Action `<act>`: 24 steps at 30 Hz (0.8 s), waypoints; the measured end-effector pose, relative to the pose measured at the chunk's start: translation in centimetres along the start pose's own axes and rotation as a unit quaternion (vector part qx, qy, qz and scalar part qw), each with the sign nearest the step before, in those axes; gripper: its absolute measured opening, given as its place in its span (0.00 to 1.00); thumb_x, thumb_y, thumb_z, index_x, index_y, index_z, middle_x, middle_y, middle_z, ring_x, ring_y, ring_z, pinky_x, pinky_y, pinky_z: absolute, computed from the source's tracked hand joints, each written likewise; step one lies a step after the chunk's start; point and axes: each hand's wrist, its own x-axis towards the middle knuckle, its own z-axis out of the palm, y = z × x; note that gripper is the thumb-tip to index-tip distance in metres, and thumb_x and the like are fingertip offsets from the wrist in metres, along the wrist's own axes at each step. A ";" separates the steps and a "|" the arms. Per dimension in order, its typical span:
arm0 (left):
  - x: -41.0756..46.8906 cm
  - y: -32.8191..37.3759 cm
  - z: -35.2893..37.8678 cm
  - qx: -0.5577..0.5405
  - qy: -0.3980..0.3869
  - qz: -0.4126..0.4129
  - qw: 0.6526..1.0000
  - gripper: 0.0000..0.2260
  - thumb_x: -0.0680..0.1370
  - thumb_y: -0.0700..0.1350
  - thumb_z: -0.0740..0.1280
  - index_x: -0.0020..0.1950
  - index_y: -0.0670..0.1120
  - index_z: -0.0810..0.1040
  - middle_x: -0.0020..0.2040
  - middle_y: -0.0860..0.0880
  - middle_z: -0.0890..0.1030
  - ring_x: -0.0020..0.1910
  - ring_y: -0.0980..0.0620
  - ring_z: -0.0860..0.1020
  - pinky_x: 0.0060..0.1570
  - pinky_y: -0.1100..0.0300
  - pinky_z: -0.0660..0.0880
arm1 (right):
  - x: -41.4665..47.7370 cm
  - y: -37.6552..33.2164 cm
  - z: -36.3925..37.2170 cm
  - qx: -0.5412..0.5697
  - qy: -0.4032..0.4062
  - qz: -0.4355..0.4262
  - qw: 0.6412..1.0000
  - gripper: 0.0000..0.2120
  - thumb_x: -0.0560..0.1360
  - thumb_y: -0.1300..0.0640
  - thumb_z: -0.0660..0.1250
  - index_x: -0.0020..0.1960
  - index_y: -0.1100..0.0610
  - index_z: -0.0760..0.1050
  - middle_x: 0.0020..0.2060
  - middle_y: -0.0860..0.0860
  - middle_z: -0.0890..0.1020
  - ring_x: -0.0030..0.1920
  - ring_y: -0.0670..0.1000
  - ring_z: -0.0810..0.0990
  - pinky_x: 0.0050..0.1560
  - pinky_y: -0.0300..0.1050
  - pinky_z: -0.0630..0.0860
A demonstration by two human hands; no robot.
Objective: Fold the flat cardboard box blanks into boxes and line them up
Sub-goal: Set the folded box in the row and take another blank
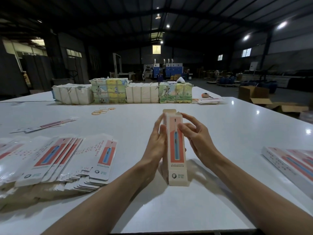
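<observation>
Box (176, 146) held upright between left hand (156, 141) and right hand (197, 139), both gripping; top flaps best tucked squarely, sides kept uncrushed.

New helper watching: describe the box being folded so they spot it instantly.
On the big white table, look mid-front, between the fanned pile of flat printed blanks at left and finished boxes lying at right. The tall pink-and-orange cardboard box is the only one upright, held by left hand and right hand, top flap open.
</observation>
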 end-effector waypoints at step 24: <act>0.4 -0.3 -0.2 0.034 -0.102 -0.091 0.990 0.47 0.66 0.48 0.79 0.74 0.68 0.53 0.62 0.49 0.77 0.55 0.46 0.85 0.50 0.55 0.85 | 1.0 0.4 -0.6 -0.104 0.029 0.012 0.994 0.13 0.84 0.43 0.63 0.62 0.50 0.75 0.49 0.49 0.87 0.52 0.52 0.87 0.49 0.45 0.85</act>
